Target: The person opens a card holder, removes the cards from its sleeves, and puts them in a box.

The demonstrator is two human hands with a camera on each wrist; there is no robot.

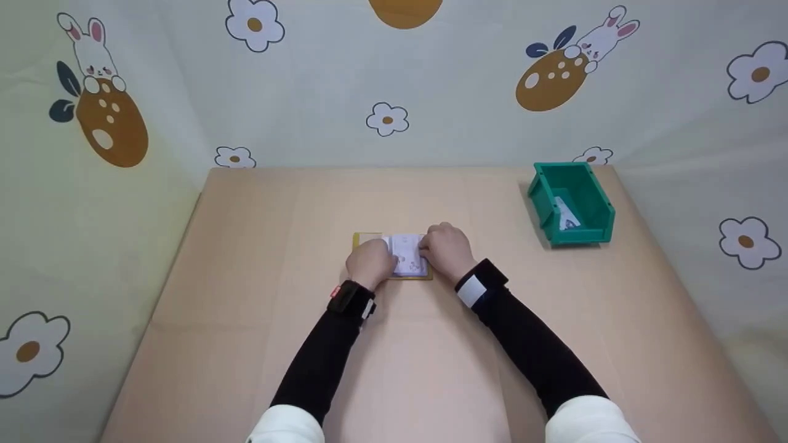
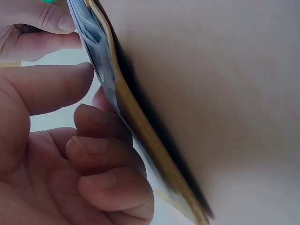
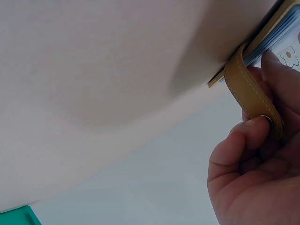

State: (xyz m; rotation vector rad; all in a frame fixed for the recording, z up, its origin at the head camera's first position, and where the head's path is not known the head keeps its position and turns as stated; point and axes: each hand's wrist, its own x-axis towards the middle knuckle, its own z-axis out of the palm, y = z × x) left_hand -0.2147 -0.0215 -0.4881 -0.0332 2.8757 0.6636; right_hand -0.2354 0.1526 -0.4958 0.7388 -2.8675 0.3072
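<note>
indeed, a small tan-covered snap-strap card album (image 1: 407,253) lies open near the middle of the pale tan tabletop (image 1: 246,258), its stack of pale leaves facing up between the two hands. the left hand (image 1: 371,263) is at the album's left part: its thumb meets the edge of the leaves and its other fingers are curled in against the album, clamped on it. the right hand (image 1: 450,251) grips the right edge, thumb on the leaves, the remaining fingers bent beneath; the stitched strap (image 3: 247,89) loops out there, its metal snap (image 3: 268,120) against a fingertip. at the far right of the tabletop stands a green plastic bin (image 1: 582,237) with a white printed piece (image 1: 565,215) inside. behind hangs a backdrop cloth (image 1: 308,92) printed with rabbits and flowers.
</note>
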